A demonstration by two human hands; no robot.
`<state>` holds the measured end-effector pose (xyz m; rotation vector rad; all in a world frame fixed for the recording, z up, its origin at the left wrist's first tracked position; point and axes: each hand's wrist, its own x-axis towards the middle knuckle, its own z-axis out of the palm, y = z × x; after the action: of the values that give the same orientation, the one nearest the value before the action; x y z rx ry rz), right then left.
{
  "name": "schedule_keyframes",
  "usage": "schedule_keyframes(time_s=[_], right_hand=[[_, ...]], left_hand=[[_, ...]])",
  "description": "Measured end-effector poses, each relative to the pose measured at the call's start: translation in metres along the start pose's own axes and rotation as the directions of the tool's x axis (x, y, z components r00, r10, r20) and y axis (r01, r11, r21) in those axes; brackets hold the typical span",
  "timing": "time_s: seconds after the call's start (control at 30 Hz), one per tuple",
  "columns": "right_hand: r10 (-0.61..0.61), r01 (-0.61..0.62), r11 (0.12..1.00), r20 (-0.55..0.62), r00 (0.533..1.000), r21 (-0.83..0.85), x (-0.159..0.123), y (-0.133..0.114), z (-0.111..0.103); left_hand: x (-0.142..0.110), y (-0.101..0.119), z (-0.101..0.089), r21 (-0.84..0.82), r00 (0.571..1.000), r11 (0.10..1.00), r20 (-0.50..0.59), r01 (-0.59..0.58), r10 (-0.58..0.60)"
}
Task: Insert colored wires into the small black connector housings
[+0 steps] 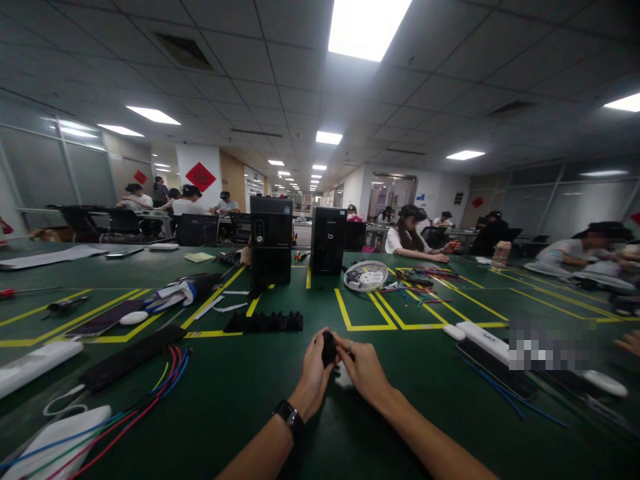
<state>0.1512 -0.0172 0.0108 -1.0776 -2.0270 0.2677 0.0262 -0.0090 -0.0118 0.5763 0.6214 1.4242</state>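
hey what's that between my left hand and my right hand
In the head view, a small black piece sits between your left hand and right hand; its exact kind is unclear.

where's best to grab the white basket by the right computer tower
Probably the near-left rim of the white basket, from the wearer's side: the raised round edge offers a hold, while colored wires lie right and the right computer tower stands behind-left.

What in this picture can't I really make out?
All in the head view:
Black part: partly covered by the left hand and right hand; full shape unclear.
Patch at right: pixelation hides what is beneath.
Another person's hand: cut off by the right edge.
Left tower: lettering too small to read.
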Motion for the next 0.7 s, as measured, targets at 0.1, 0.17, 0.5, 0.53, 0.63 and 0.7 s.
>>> schedule_keyframes(time_s=[0.1,0.17,0.5,0.53,0.63,0.7], right_hand=[[-0.007,0.007,0.999,0.005,1.0,0.05,-0.001,-0.004,0.0],[-0.014,0.013,0.998,0.008,1.0,0.061,0.0,-0.006,-0.001],[0.083,-0.082,0.987,0.004,0.997,0.135,0.0,-0.011,-0.013],[0.069,-0.07,0.99,0.008,0.998,0.12,-0.001,-0.012,-0.013],[0.033,-0.037,0.995,0.046,0.998,0.09,-0.002,-0.012,-0.012],[0.035,-0.04,0.995,0.051,0.998,0.093,-0.003,-0.012,-0.011]], left_hand=[[-0.002,-0.002,0.002,-0.017,1.0,1.0,0.013,-0.015,0.015],[-0.004,-0.002,0.003,-0.022,1.0,1.0,0.013,-0.011,0.011],[-0.004,0.011,0.011,-0.033,0.999,0.999,0.004,-0.037,0.037],[-0.003,0.01,0.011,-0.028,0.999,0.999,-0.019,-0.035,0.034],[-0.003,0.007,0.009,-0.014,0.999,1.0,-0.049,-0.013,0.012],[-0.003,0.007,0.008,-0.016,0.999,1.0,-0.048,-0.003,0.002]])
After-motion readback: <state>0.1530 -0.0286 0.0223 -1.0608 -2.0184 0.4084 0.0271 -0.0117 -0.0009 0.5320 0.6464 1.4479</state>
